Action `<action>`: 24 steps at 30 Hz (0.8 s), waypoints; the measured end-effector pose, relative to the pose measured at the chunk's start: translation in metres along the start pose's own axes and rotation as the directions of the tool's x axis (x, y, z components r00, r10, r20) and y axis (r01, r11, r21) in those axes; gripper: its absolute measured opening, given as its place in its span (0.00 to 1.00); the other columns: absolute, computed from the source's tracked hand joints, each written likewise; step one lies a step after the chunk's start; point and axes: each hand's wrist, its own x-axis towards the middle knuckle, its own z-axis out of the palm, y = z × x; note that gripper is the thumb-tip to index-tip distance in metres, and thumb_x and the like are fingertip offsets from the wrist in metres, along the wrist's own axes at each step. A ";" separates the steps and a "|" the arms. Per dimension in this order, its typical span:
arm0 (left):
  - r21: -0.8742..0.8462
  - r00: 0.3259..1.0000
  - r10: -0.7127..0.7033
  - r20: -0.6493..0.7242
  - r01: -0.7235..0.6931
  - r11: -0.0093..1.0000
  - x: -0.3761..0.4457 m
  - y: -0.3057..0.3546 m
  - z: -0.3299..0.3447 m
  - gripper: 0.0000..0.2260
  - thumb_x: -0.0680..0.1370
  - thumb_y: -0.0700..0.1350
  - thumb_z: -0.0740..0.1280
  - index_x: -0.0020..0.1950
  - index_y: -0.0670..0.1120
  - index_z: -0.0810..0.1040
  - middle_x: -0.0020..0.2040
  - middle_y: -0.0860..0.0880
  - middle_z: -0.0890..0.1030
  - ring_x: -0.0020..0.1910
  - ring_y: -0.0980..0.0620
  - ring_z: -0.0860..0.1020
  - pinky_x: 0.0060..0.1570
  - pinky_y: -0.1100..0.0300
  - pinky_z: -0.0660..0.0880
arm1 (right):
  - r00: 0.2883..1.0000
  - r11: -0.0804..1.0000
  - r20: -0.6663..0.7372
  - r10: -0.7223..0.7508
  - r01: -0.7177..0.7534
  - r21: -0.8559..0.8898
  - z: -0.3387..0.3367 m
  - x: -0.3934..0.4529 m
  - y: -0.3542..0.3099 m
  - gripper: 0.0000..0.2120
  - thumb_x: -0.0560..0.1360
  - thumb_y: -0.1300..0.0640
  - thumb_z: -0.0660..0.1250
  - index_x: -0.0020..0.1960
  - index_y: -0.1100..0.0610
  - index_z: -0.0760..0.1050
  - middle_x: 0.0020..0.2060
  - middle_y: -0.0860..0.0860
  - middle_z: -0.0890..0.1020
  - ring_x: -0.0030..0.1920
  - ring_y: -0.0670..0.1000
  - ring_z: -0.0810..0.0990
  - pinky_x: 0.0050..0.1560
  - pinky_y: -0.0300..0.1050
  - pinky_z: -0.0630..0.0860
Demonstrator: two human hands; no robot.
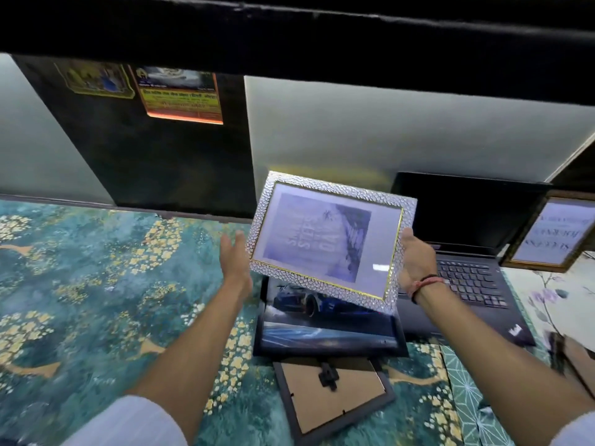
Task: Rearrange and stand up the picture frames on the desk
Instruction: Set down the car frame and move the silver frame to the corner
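A white textured picture frame (328, 239) with a gold inner edge is held tilted in the air above the desk. My right hand (415, 259) grips its right edge. My left hand (235, 255) is open beside the frame's left edge, fingers spread, apart from it. Under the white frame a black frame with a car picture (328, 329) lies flat. A dark frame (331, 397) lies face down in front of it, brown backing and stand up. A brown-gold frame with text (553, 233) stands at the right.
The desk wears a teal floral cloth (96, 300). An open black laptop (467, 252) sits behind the flat frames. Another brown object (576, 362) lies at the right edge. A dark panel with stickers (180, 94) and a white wall stand behind; a black shelf hangs overhead.
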 end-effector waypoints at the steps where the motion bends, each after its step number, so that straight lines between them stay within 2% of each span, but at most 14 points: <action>1: -0.074 0.998 -0.069 -0.007 0.068 0.995 -0.013 -0.012 0.003 0.26 0.84 0.52 0.62 0.81 0.45 0.61 0.79 0.46 0.66 0.75 0.46 0.68 0.68 0.56 0.64 | 0.999 1.000 -0.038 0.023 -0.023 0.013 -0.008 -0.010 0.005 0.17 0.71 0.42 0.68 0.40 0.57 0.79 0.38 0.55 0.79 0.40 0.53 0.75 0.42 0.57 0.79; 2: -0.165 0.989 -0.144 0.019 0.145 0.976 -0.025 -0.029 0.007 0.32 0.83 0.55 0.64 0.82 0.45 0.57 0.80 0.45 0.64 0.76 0.44 0.67 0.66 0.56 0.67 | 0.996 0.999 -0.073 0.044 -0.041 0.032 -0.016 -0.025 0.007 0.18 0.73 0.43 0.67 0.38 0.59 0.77 0.38 0.55 0.78 0.39 0.52 0.74 0.42 0.55 0.78; 4: -0.278 0.972 -0.195 0.130 0.224 0.934 -0.045 -0.059 0.018 0.34 0.79 0.61 0.67 0.78 0.42 0.65 0.74 0.43 0.73 0.71 0.43 0.73 0.61 0.53 0.74 | 0.986 0.993 -0.147 0.079 -0.064 0.102 -0.026 -0.044 0.012 0.16 0.78 0.48 0.64 0.38 0.58 0.73 0.38 0.55 0.76 0.39 0.52 0.73 0.42 0.53 0.75; 5: -0.295 0.963 -0.203 0.176 0.248 0.923 -0.062 -0.066 0.024 0.26 0.81 0.57 0.65 0.72 0.41 0.71 0.68 0.43 0.78 0.67 0.43 0.75 0.60 0.53 0.74 | 0.983 0.985 -0.152 0.102 -0.078 0.156 -0.031 -0.047 0.017 0.15 0.80 0.50 0.63 0.39 0.58 0.72 0.40 0.55 0.76 0.40 0.53 0.74 0.45 0.55 0.76; 7: -0.355 0.948 -0.213 0.238 0.289 0.889 -0.092 -0.088 0.042 0.12 0.86 0.46 0.59 0.65 0.44 0.76 0.63 0.45 0.81 0.67 0.44 0.77 0.68 0.49 0.72 | 0.984 0.972 -0.136 0.113 -0.080 0.223 -0.050 -0.050 0.029 0.14 0.79 0.48 0.65 0.44 0.59 0.74 0.46 0.55 0.79 0.49 0.55 0.78 0.56 0.63 0.78; 9: -0.380 0.920 -0.243 0.307 0.353 0.855 -0.133 -0.102 0.062 0.10 0.86 0.41 0.58 0.62 0.47 0.76 0.62 0.46 0.81 0.66 0.45 0.77 0.72 0.45 0.68 | 0.986 0.960 -0.105 0.133 -0.102 0.259 -0.089 -0.027 0.059 0.23 0.69 0.39 0.73 0.49 0.59 0.79 0.54 0.54 0.83 0.57 0.57 0.81 0.64 0.66 0.75; 11: -0.416 0.898 -0.248 0.364 0.395 0.819 -0.160 -0.108 0.071 0.10 0.86 0.40 0.57 0.63 0.49 0.75 0.57 0.48 0.82 0.57 0.47 0.79 0.62 0.49 0.76 | 0.987 0.955 -0.072 0.147 -0.122 0.271 -0.122 0.002 0.099 0.34 0.60 0.30 0.76 0.50 0.58 0.82 0.56 0.53 0.85 0.60 0.59 0.82 0.64 0.66 0.75; 13: -0.439 0.896 -0.258 0.362 0.408 0.800 -0.188 -0.112 0.087 0.10 0.86 0.39 0.57 0.58 0.49 0.76 0.49 0.51 0.84 0.49 0.50 0.80 0.50 0.55 0.78 | 0.984 0.937 0.021 0.179 -0.177 0.301 -0.158 -0.004 0.103 0.37 0.58 0.27 0.74 0.53 0.56 0.83 0.56 0.54 0.86 0.59 0.60 0.83 0.62 0.68 0.76; 16: -0.434 0.903 -0.246 0.352 0.390 0.812 -0.229 -0.116 0.116 0.10 0.85 0.38 0.58 0.55 0.48 0.77 0.41 0.51 0.87 0.45 0.51 0.80 0.44 0.57 0.82 | 0.976 0.934 0.079 0.204 -0.218 0.282 -0.210 -0.048 0.062 0.22 0.76 0.38 0.67 0.56 0.55 0.82 0.53 0.56 0.87 0.55 0.58 0.85 0.61 0.61 0.78; 18: -0.399 0.911 -0.213 0.353 0.352 0.847 -0.257 -0.119 0.143 0.09 0.85 0.37 0.58 0.55 0.46 0.77 0.41 0.50 0.87 0.42 0.52 0.84 0.43 0.57 0.84 | 0.978 0.941 0.107 0.177 -0.200 0.275 -0.254 -0.058 0.044 0.13 0.82 0.48 0.61 0.53 0.55 0.80 0.44 0.53 0.88 0.46 0.54 0.86 0.52 0.55 0.81; 20: -0.376 0.912 -0.187 0.366 0.328 0.867 -0.284 -0.118 0.172 0.10 0.85 0.36 0.57 0.53 0.45 0.76 0.38 0.50 0.86 0.38 0.54 0.84 0.45 0.55 0.83 | 0.990 0.972 0.067 0.127 -0.138 0.190 -0.302 -0.054 0.024 0.08 0.82 0.57 0.62 0.47 0.56 0.78 0.37 0.53 0.85 0.37 0.52 0.83 0.38 0.46 0.82; 21: -0.364 0.913 -0.180 0.365 0.318 0.876 -0.303 -0.118 0.192 0.11 0.85 0.35 0.56 0.52 0.45 0.76 0.38 0.50 0.85 0.39 0.54 0.83 0.49 0.54 0.82 | 0.996 0.990 0.018 0.083 -0.084 0.112 -0.334 -0.045 0.012 0.06 0.81 0.60 0.62 0.47 0.55 0.77 0.39 0.56 0.84 0.35 0.52 0.81 0.33 0.44 0.81; 22: -0.346 0.914 -0.177 0.364 0.309 0.886 -0.313 -0.118 0.207 0.12 0.85 0.33 0.56 0.51 0.45 0.76 0.39 0.49 0.83 0.41 0.53 0.80 0.53 0.52 0.79 | 1.000 1.000 -0.023 0.021 -0.021 -0.018 -0.360 -0.037 0.001 0.04 0.79 0.61 0.63 0.48 0.54 0.75 0.44 0.59 0.83 0.36 0.52 0.81 0.33 0.44 0.82; 24: -0.302 0.920 -0.162 0.357 0.278 0.912 -0.340 -0.117 0.240 0.12 0.85 0.33 0.55 0.53 0.45 0.75 0.44 0.47 0.79 0.43 0.51 0.76 0.57 0.51 0.75 | 0.994 0.955 -0.060 -0.096 0.074 -0.287 -0.416 -0.016 -0.019 0.12 0.74 0.57 0.66 0.58 0.53 0.75 0.58 0.61 0.81 0.49 0.55 0.82 0.49 0.50 0.83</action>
